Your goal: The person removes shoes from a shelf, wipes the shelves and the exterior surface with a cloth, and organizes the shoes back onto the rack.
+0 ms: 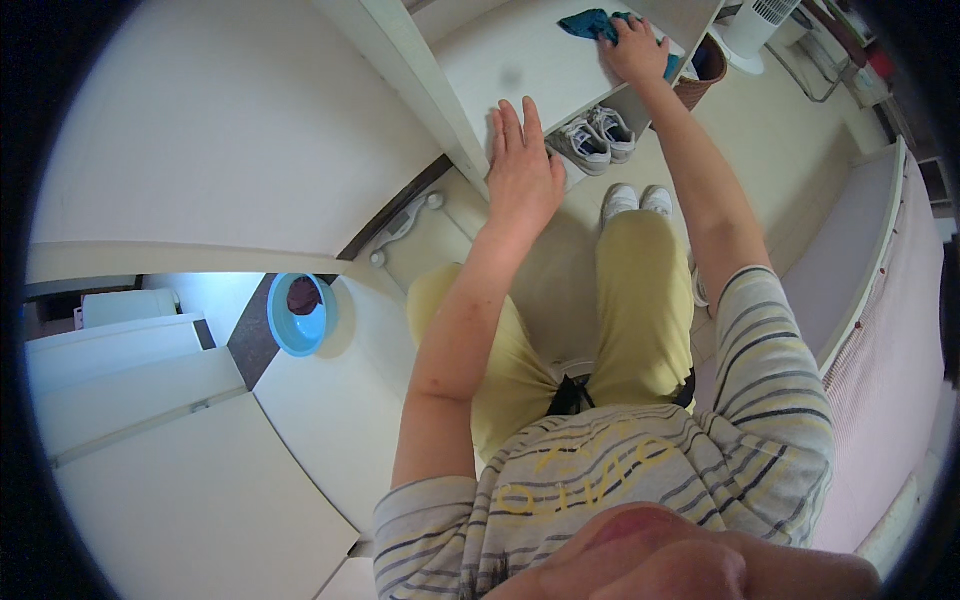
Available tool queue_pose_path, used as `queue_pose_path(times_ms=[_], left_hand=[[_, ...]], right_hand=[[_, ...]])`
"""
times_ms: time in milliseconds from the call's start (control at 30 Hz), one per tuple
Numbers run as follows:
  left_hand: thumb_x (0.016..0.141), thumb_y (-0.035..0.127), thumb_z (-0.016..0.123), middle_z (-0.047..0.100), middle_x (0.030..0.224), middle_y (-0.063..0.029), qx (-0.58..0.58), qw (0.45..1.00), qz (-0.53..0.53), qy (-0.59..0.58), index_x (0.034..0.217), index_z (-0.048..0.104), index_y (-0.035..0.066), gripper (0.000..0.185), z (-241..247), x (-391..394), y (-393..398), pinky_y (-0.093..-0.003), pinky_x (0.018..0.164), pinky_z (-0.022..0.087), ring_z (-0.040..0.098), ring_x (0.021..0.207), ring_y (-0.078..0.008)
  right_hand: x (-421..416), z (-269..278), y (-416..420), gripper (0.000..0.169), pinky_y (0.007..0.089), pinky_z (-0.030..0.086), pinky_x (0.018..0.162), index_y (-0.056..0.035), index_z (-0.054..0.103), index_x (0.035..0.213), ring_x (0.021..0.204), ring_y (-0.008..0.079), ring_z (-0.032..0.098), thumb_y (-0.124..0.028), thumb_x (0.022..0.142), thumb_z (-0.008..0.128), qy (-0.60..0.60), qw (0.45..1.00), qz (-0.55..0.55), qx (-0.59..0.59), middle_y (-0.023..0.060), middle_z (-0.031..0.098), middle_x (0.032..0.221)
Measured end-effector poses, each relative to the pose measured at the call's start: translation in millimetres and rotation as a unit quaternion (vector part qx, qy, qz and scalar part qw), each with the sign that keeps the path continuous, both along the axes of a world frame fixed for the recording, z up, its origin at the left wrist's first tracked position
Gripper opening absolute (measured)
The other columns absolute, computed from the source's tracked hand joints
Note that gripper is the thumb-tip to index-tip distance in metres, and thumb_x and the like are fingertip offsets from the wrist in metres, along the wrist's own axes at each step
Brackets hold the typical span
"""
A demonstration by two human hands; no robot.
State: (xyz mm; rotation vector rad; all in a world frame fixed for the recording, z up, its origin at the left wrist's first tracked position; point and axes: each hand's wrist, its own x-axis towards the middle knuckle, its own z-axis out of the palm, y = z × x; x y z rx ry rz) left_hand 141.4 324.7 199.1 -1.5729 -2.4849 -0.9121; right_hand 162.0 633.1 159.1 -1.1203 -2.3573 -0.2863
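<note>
At the top right, my right hand [636,51] lies over a teal cloth [590,25] on a white shelf board [510,56]. Parts of the cloth stick out on both sides of the fingers, and the hand presses it against the board. My left hand [525,166] rests at the board's front edge, near the upright panel, palm down with the fingers extended and holding nothing. Beneath the board, a pair of grey and white sneakers [589,144] stands in the lower compartment. A dark grey smudge or shadow shows on the board between the hands.
A blue basin [301,330] with a dark cloth [304,296] in it stands at the left. A wicker basket [697,82] and a white tower-shaped appliance [757,30] are beyond the shelf's right side. A pink-covered panel [885,330] stands at the right. A white-and-grey object [405,225] lies by the wall.
</note>
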Motion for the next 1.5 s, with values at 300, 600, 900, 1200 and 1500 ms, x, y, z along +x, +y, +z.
queue_pose_path(times_ms=[300,600,900,1200,1500], left_hand=[[0.086,0.019,0.057,0.026,0.146,-0.0331,-0.003,1.000,-0.001,0.018,0.145,0.020,-0.006,0.074,-6,-4,5,-0.0458,0.114,0.024,0.023,0.138,-0.0457],[0.086,0.018,0.058,0.022,0.148,-0.0331,0.000,1.000,0.002,0.000,0.145,0.019,-0.005,0.075,-3,-3,4,-0.0464,0.115,0.022,0.021,0.139,-0.0453],[0.088,0.020,0.056,0.021,0.149,-0.0318,0.003,1.000,0.009,-0.016,0.147,0.018,-0.004,0.074,-1,-7,-3,-0.0450,0.115,0.020,0.019,0.141,-0.0440],[0.087,0.019,0.057,0.021,0.149,-0.0321,0.014,1.000,0.006,-0.020,0.146,0.019,-0.004,0.074,2,-7,1,-0.0460,0.115,0.020,0.020,0.140,-0.0451],[0.087,0.020,0.058,0.021,0.148,-0.0328,0.023,1.000,0.000,-0.010,0.146,0.020,-0.004,0.074,4,-4,5,-0.0465,0.115,0.021,0.021,0.139,-0.0460]], right_hand=[[33,15,-127,0.039,0.0582,0.026,0.109,-0.0179,0.057,0.122,0.136,0.0288,0.036,-0.030,0.086,0.064,0.044,0.927,0.363,-0.077,0.0066,0.048,0.140],[23,3,-18,0.038,0.0640,0.023,0.108,-0.0208,0.058,0.122,0.135,0.0279,0.037,-0.034,0.087,0.061,0.059,0.989,0.130,-0.036,0.0037,0.050,0.138],[15,18,-61,0.029,0.0512,0.040,0.097,-0.0160,0.059,0.115,0.107,0.0305,0.057,-0.015,0.086,0.062,0.053,0.927,0.348,-0.129,0.0058,0.057,0.119],[-16,42,-47,0.048,0.0697,0.025,0.099,-0.0323,0.055,0.130,0.132,0.0365,0.038,-0.050,0.086,0.058,0.078,0.979,0.184,-0.050,0.0105,0.049,0.138],[-44,15,-118,0.069,0.0767,0.012,0.099,-0.0286,0.056,0.127,0.135,0.0434,0.031,-0.073,0.074,0.057,0.025,0.974,0.185,-0.125,0.0163,0.049,0.135]])
